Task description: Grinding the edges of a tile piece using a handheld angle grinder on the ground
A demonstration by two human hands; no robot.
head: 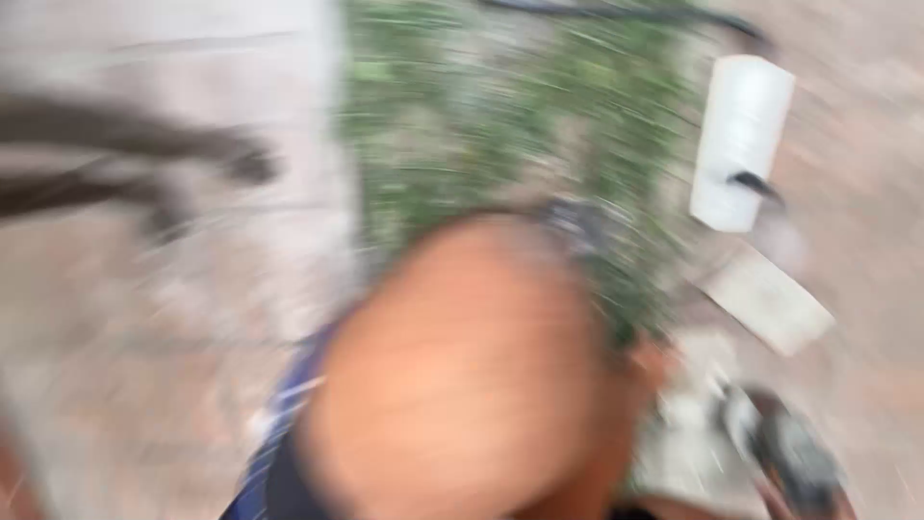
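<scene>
Focus: frame heavily motion-blurred.
Hands: neither identifiable; grip state could not be told.
Near centre: blurred skin-toned limb (462,376).
Far right: white cylinder (741,142).

Motion blur smears everything, yet my sleeve (279,433) shows blue with pale stripes. A white cylindrical container (739,143) carries a dark mark, beside a mottled green patch of plants (500,125) and a pale beige slab (767,299).
</scene>
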